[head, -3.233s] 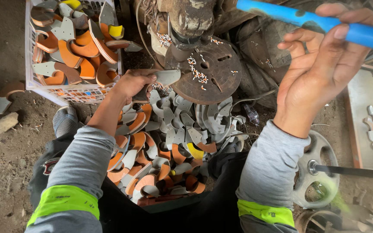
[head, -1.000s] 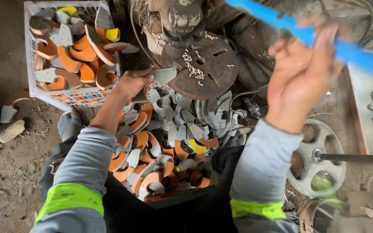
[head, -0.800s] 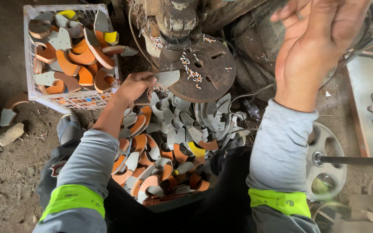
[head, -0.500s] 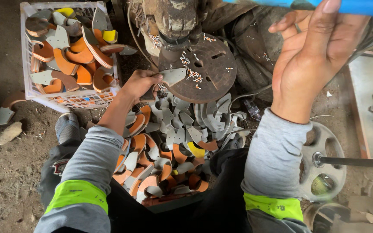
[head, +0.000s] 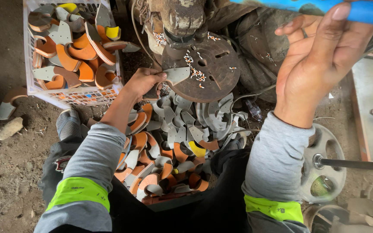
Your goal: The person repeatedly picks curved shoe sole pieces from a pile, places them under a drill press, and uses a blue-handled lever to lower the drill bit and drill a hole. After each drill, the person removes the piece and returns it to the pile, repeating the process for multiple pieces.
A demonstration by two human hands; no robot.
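Observation:
My left hand [head: 142, 82] pinches a grey curved sole piece [head: 176, 75] and holds it flat on the round rusty press plate [head: 212, 69], under the machine's worn head [head: 182, 19]. Raised high at the top right, my right hand [head: 320, 60] grips the blue lever handle [head: 350, 8]. Small grey punched scraps lie scattered on the plate. Between my knees lies a heap of grey and orange curved pieces [head: 169, 146].
A white plastic crate [head: 72, 96] at top left holds more grey, orange and yellow pieces. A metal tray [head: 370, 108] with several pieces sits at the right edge. A perforated metal wheel on a rod [head: 327, 164] lies at lower right. Dirt floor with a stone [head: 8, 128] on the left.
My right hand moved the blue lever up and down and now holds it high at the top edge. My left hand stayed at the plate with the grey piece.

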